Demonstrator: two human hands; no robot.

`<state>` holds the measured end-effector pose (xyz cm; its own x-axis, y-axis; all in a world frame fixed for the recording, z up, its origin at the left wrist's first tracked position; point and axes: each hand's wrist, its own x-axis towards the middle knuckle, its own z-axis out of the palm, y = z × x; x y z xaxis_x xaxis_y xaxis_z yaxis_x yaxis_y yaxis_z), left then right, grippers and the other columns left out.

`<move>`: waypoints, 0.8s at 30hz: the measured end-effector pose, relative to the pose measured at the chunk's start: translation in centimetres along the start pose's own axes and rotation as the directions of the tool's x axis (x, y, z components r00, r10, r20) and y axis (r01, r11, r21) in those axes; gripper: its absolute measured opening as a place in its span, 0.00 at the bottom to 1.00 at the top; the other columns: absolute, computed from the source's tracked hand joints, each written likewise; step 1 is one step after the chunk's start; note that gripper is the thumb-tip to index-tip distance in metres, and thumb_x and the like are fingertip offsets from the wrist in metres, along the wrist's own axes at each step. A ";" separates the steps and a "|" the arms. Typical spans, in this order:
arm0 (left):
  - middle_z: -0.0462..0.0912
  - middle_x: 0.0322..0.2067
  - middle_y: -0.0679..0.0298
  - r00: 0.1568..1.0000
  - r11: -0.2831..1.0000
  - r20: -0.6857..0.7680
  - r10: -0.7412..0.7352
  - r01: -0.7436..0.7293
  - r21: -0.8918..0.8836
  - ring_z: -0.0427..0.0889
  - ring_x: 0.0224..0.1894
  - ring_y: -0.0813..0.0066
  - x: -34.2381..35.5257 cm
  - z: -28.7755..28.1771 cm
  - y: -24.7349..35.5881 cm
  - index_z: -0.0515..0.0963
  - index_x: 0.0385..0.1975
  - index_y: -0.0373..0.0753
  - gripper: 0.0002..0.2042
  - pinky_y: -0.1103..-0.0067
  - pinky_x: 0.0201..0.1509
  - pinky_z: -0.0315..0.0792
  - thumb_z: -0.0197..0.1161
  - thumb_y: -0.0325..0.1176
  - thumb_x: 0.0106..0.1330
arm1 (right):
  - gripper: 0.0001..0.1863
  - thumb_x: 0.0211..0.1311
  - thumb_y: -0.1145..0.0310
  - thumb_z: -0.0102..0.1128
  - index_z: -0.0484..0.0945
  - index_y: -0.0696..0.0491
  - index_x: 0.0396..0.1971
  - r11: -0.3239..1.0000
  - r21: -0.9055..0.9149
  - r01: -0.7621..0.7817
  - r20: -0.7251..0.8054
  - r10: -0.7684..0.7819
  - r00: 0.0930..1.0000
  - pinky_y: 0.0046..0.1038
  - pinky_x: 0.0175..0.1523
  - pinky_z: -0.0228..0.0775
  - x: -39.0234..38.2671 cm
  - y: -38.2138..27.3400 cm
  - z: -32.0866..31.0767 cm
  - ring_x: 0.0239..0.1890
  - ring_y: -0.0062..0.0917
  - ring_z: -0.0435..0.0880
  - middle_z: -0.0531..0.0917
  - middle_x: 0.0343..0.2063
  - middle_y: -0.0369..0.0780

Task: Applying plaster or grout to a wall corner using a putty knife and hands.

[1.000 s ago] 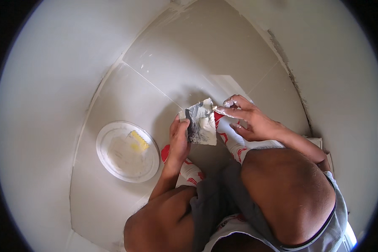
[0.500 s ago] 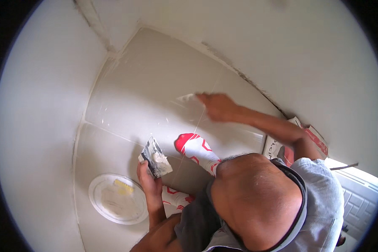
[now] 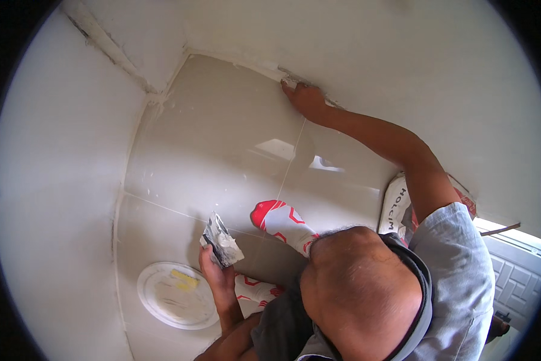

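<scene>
My left hand point(image 3: 217, 272), low in the view, grips a flat dark plate point(image 3: 221, 243) smeared with thick white paste. Its fingers wrap around the plate's lower left edge. My right arm is stretched to the far wall, where my right hand point(image 3: 306, 101) presses at the joint between wall and floor tiles. Its fingers are closed, and a bit of white shows at the fingertips; what they hold is too small to make out. Along that joint runs a rough, grey, partly filled gap point(image 3: 333, 103).
On the floor at the lower left lies a round white lid point(image 3: 147, 293) with a yellow notched piece point(image 3: 185, 280) on it. A printed bag point(image 3: 394, 204) leans by the right wall. My foot in a red and white sock point(image 3: 282, 221) rests on the beige tiles point(image 3: 222, 114).
My right hand has moved up and away from above the floor tiles to the wall joint. The left hand still holds the paste-covered plate, nearly in place. The view has shifted slightly.
</scene>
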<state>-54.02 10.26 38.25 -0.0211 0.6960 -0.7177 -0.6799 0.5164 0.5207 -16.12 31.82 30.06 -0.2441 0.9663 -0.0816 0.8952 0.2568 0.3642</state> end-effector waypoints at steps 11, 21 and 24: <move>0.74 0.41 0.61 1.000 1.000 -0.006 -0.014 0.014 -0.011 0.74 0.43 0.69 0.3 -0.8 -0.4 0.68 0.46 0.36 0.16 0.73 0.48 0.68 0.46 0.34 0.59 | 0.28 0.52 0.72 0.49 0.62 0.48 0.57 0.986 0.010 -0.168 0.314 0.156 0.936 0.36 0.21 0.69 -2.5 -0.2 -0.1 0.23 0.33 0.80 0.78 0.21 0.42; 0.75 0.39 0.64 1.000 1.000 -0.001 -0.016 0.016 -0.008 0.75 0.41 0.72 0.0 0.0 -0.5 0.69 0.44 0.38 0.15 0.75 0.47 0.68 0.48 0.36 0.59 | 0.28 0.53 0.72 0.46 0.61 0.46 0.58 0.991 0.001 -0.133 0.168 0.131 0.977 0.38 0.23 0.68 2.3 -1.4 -0.4 0.26 0.35 0.80 0.79 0.25 0.43; 0.73 0.43 0.59 1.000 1.000 -0.004 -0.023 0.023 -0.018 0.73 0.45 0.67 0.0 -0.9 -0.6 0.67 0.47 0.35 0.17 0.71 0.50 0.67 0.46 0.34 0.59 | 0.28 0.53 0.73 0.46 0.61 0.46 0.58 0.990 -0.021 -0.141 0.250 0.142 0.958 0.38 0.24 0.69 1.8 -1.0 -0.6 0.26 0.35 0.80 0.80 0.25 0.44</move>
<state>-54.27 9.51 37.46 -0.0083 0.6820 -0.7313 -0.6930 0.5233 0.4959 -17.69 33.28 30.05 -0.0132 0.9659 -0.2587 0.9129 0.1172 0.3910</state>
